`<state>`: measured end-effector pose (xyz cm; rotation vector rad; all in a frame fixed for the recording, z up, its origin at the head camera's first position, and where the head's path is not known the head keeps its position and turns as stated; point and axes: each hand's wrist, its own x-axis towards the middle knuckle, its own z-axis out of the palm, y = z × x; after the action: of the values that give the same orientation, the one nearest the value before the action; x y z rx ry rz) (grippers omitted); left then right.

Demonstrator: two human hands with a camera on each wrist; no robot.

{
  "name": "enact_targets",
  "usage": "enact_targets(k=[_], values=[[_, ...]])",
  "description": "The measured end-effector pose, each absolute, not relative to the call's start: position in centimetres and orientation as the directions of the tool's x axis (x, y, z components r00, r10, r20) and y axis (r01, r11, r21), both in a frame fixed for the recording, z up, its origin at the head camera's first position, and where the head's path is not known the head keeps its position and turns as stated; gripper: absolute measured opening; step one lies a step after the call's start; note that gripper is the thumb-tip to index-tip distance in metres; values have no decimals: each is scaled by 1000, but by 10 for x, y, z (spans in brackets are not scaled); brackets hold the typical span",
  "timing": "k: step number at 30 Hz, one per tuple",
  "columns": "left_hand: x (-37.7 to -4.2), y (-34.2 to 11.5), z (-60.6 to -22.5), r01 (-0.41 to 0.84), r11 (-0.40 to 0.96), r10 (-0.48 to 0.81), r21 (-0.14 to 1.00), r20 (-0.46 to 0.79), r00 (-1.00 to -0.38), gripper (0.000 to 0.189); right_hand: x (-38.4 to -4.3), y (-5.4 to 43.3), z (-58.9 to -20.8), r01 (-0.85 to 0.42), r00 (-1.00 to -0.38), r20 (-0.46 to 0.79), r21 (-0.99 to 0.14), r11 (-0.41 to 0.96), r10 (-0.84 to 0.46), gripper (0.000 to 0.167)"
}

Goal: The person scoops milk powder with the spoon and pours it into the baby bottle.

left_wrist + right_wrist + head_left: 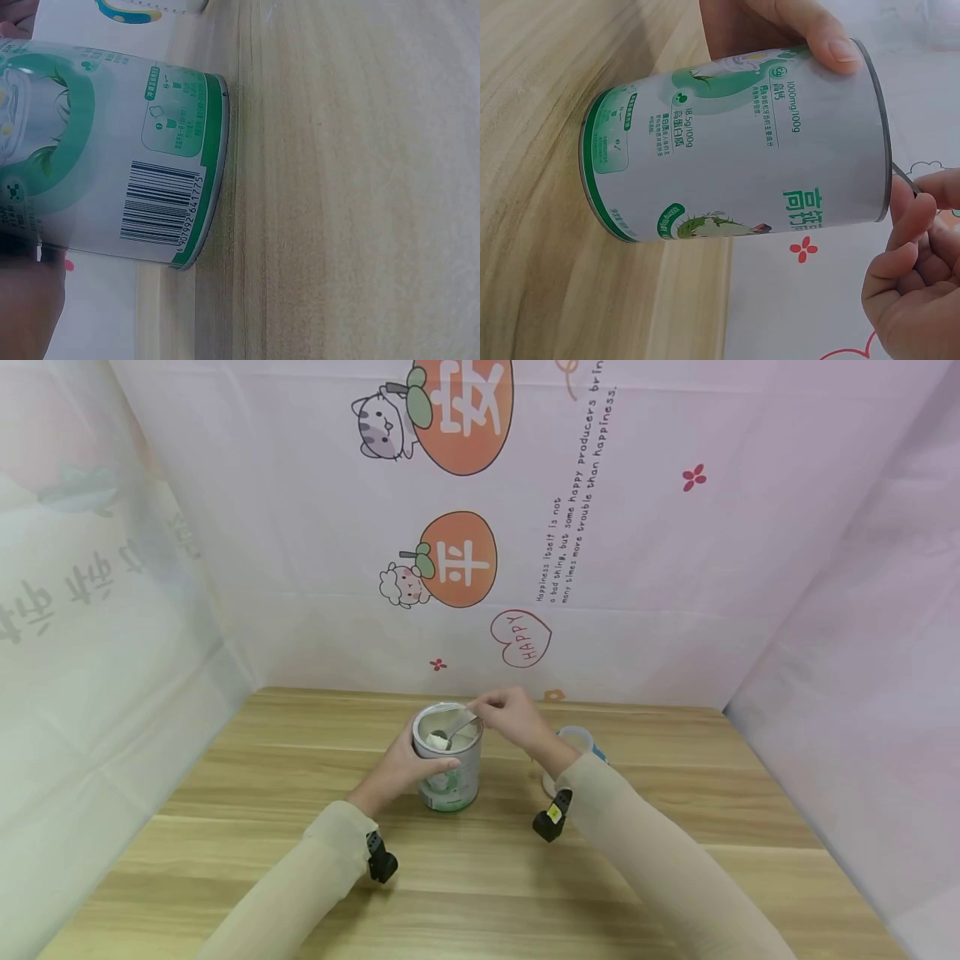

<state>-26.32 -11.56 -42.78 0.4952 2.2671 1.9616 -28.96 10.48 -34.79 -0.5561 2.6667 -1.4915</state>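
Observation:
A white and green milk powder can [456, 785] stands on the wooden table with its mouth open. My left hand [410, 762] grips the can from the left, thumb across the near side below the rim. Between its thumb and fingers, my right hand [513, 717] pinches the handle of a metal spoon [467, 720] at the can's right rim. The spoon slants down into the can, and white powder [437, 742] shows at its bowl. In the right wrist view the thin handle [906, 178] comes out over the rim, the pinching fingers [922, 214] just outside it.
Partly behind my right wrist stands a translucent container [577, 737] with a blue patch on its side. The wooden table [465, 885] meets a printed white cloth [637, 635] at the back, with more cloth on both sides.

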Motion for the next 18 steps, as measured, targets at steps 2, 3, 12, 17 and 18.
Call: enact_targets(k=[2,3,12,17,18], values=[[-263,-116,-428,179,122,305,976,135,-943,88,-289,105,-348,-260,-946,123,-841,475,-301,28],[-263,-116,-428,179,123,304,976,135,-943,89,-289,105,-348,-244,-951,112,-846,474,-290,28],[-263,-115,-428,187,130,296,974,141,-945,89,-288,108,-349,-173,-974,92,-896,409,-208,28],[-264,-115,-428,191,137,295,972,144,-945,88,-288,109,-349,-181,-974,105,-895,407,-202,28],[-264,-115,-428,191,140,294,971,144,-945,88,-288,109,-349,-180,-974,105,-897,403,-201,28]])
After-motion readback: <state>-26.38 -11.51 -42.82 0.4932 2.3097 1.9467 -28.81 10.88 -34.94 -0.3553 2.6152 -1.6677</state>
